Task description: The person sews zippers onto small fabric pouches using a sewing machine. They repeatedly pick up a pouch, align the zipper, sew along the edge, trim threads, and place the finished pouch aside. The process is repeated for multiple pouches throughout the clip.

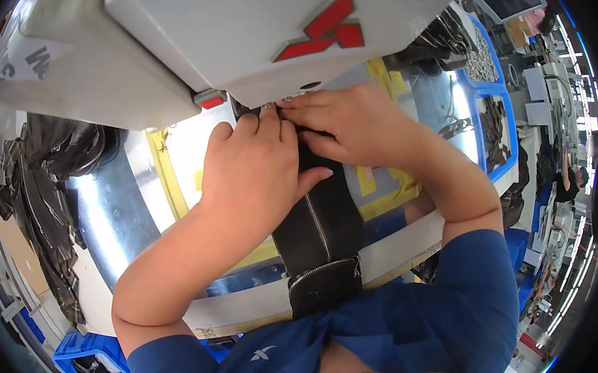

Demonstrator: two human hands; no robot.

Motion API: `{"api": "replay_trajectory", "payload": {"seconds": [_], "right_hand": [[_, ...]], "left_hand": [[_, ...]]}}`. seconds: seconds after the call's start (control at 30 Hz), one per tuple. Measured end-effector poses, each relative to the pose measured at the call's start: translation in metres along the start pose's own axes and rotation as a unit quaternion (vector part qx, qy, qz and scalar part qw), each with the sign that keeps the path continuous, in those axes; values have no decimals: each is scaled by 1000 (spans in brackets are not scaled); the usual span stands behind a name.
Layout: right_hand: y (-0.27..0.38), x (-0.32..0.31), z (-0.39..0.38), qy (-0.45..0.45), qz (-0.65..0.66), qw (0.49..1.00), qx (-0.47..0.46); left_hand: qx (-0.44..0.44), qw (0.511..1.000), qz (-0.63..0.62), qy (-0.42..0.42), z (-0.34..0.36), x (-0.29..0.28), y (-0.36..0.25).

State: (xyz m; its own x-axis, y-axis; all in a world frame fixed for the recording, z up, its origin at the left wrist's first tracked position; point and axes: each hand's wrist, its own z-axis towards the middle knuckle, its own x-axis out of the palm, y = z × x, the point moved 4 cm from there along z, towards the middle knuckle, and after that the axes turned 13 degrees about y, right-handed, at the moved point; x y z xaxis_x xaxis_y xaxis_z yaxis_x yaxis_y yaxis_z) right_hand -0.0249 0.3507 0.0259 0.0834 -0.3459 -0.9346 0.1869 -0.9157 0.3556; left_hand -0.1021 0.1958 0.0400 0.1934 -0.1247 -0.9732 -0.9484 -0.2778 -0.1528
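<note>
A long black fabric piece (344, 221) with a silver zipper (318, 224) runs from beneath the sewing machine (206, 24) toward my body. Its near end folds over the table edge, where a second, curved zipper (325, 264) crosses it. My left hand (252, 159) rests on the far part of the fabric, fingers stretched forward and thumb spread aside. From the right, my right hand (359, 125) reaches over the same part, fingers extended and thumb apart. Both hands' fingertips are close to the machine head, which hides the needle area and the fabric's far end.
Dark fabric pieces with zippers (55, 149) are heaped at the left. Yellow tape (168, 174) marks the shiny work plate. At the right, a blue divided tray (513, 129) holds small metal parts and dark pieces. A blue bin (86, 348) stands at lower left.
</note>
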Motion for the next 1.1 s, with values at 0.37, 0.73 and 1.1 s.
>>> {"api": "replay_trajectory", "payload": {"seconds": [0.37,0.73,1.1], "right_hand": [[-2,1,-4,17,-28,999,19],[5,2,-5,29,-14,999,18],[3,5,-8,40,-43,998,15]], "left_hand": [[29,999,-43,-11,2,1,1],[16,1000,-26,0,-2,2,1],[37,999,-36,-18,0,1,0]]}}
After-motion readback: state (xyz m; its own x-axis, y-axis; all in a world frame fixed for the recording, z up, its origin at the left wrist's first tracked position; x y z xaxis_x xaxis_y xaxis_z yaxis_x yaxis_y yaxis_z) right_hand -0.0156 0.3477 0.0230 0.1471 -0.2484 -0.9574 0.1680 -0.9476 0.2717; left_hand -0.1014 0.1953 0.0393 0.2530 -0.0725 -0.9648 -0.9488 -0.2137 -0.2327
